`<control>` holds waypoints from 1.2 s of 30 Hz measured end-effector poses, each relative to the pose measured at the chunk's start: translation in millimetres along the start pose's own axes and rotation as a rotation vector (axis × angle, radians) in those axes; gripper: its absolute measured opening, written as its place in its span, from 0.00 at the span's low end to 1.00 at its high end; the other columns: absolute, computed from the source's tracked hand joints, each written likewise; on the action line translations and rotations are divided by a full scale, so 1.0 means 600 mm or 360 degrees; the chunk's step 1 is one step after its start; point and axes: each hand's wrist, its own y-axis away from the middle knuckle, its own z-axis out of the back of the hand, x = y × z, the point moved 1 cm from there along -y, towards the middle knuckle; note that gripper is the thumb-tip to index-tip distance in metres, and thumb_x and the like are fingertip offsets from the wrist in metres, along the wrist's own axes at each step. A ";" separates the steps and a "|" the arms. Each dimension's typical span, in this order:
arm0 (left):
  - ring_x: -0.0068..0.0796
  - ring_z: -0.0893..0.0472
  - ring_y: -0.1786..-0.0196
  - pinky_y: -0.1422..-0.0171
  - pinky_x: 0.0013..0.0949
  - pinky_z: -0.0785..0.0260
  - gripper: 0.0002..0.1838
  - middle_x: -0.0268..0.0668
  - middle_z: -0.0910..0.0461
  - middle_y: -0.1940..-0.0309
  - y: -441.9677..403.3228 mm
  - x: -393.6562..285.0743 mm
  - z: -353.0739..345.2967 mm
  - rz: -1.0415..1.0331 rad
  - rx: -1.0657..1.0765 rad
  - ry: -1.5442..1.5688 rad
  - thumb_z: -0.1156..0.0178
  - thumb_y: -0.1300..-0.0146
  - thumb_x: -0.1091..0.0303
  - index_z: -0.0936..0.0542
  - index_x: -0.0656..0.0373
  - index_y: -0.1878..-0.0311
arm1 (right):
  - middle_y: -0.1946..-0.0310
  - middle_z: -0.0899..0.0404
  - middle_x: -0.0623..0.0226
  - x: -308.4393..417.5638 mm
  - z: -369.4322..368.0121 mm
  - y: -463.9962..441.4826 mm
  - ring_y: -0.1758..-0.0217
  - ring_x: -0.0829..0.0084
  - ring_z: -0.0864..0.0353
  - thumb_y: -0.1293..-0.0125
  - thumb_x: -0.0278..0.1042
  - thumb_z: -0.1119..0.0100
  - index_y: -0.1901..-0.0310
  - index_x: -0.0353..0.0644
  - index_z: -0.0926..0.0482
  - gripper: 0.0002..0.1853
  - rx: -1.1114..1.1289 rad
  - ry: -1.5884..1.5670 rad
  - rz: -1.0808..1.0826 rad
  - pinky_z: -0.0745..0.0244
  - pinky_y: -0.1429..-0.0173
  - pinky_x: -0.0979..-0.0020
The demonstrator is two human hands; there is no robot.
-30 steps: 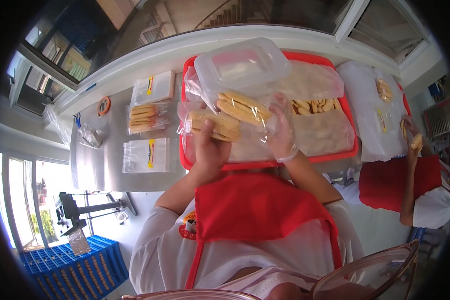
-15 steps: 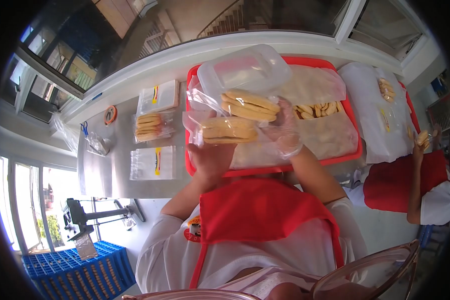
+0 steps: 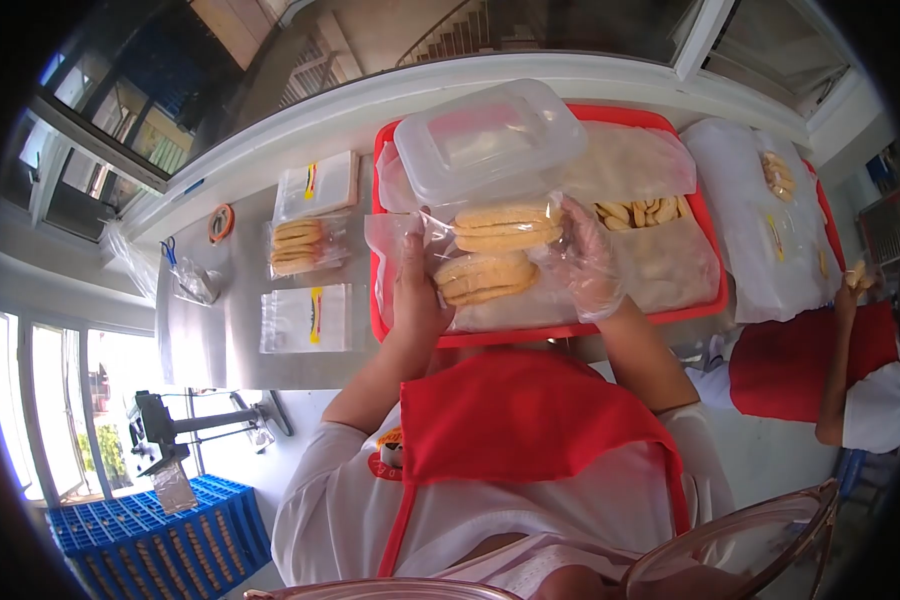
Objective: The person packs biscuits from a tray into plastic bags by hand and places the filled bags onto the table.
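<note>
Two stacks of long, finger-shaped biscuits, an upper stack (image 3: 508, 227) and a lower stack (image 3: 487, 279), lie in clear plastic in front of me. Whether this is one bag or two I cannot make out. My left hand (image 3: 417, 285), bare, is closed on the plastic at the left side, its thumb up. My right hand (image 3: 590, 262), in a clear plastic glove, grips the right end of the upper stack's plastic. Both stacks are held above a red tray (image 3: 718, 260) lined with paper, where more biscuits (image 3: 638, 213) show between the sheets.
A translucent plastic lid or tub (image 3: 490, 140) rests on the tray's back left. Left on the table are labelled bags (image 3: 306, 320), a packed biscuit bag (image 3: 297, 246), tape (image 3: 221, 224) and scissors (image 3: 169, 252). A co-worker (image 3: 820, 365) stands at right, by another covered tray (image 3: 760, 230).
The two biscuit stacks have levelled out, the lower one moving right. My left hand has shifted from beneath the lower stack to the plastic's left side.
</note>
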 end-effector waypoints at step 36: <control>0.34 0.26 0.52 0.50 0.38 0.30 0.31 0.40 0.28 0.54 0.019 0.005 0.145 0.0281 0.0150 -0.0123 0.39 0.49 0.55 0.36 0.61 0.46 | 0.69 0.27 0.67 -0.015 -0.024 0.011 0.69 0.79 0.29 0.46 0.28 0.46 0.57 0.33 0.28 0.14 0.0282 0.0095 -0.0863 0.33 0.64 0.80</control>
